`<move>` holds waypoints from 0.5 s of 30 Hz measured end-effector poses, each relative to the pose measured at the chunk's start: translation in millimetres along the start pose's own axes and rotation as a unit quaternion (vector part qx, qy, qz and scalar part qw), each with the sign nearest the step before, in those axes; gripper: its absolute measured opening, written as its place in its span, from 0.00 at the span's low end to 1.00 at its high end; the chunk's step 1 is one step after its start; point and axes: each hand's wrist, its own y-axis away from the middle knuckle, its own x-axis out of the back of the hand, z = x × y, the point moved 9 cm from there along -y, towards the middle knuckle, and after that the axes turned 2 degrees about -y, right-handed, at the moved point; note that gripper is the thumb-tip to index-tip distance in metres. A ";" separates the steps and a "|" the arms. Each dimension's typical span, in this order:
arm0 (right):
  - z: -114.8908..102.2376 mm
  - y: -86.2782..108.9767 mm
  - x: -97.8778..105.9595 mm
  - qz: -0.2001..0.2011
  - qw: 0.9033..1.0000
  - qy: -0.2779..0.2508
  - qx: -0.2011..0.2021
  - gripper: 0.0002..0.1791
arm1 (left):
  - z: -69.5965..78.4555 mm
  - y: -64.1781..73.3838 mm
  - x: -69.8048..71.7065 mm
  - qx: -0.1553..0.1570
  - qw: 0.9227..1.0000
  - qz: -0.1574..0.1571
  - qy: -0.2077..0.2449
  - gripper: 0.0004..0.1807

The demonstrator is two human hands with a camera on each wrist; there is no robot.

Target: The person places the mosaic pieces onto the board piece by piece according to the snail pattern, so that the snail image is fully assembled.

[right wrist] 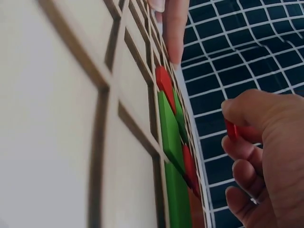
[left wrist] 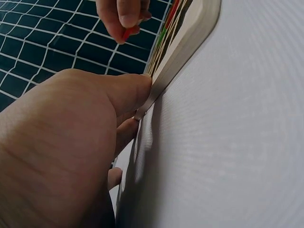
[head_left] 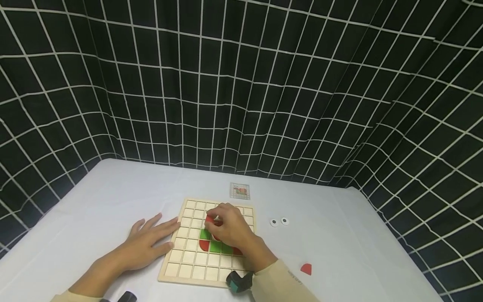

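Observation:
A wooden grid board (head_left: pixel 181 256) lies on the table, with green tiles (head_left: pixel 220 248) and a red rounded tile (head_left: pixel 204 245) set in its squares. Above the middle of the board, my right hand (head_left: pixel 233 228) pinches a red tile (right wrist: pixel 232 129) between thumb and forefinger, clear of the board in the right wrist view. My left hand (head_left: pixel 145 246) rests at the board's left edge, fingers spread and nearly straight, thumb (left wrist: pixel 135 90) touching the rim. Part of the pattern is hidden under my right hand.
Behind the board lies a small picture card (head_left: pixel 240 191). Two white discs with dark centres (head_left: pixel 274 222) sit to the right, and a red quarter-round tile (head_left: pixel 306 269) lies nearer the front. A black gridded curtain (head_left: pixel 226 92) stands behind the white table (head_left: pixel 351 243).

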 end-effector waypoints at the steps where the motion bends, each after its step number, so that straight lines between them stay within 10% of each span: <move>1: 1.0 0.1 -1.1 0.003 1.000 0.002 -0.001 0.12 | 0.4 -0.2 -0.3 0.000 1.000 -0.002 0.001 0.29; 15: 7.9 0.4 -16.1 0.002 0.999 0.036 0.001 0.11 | -2.5 -1.2 -2.6 0.004 1.000 -0.005 -0.008 0.29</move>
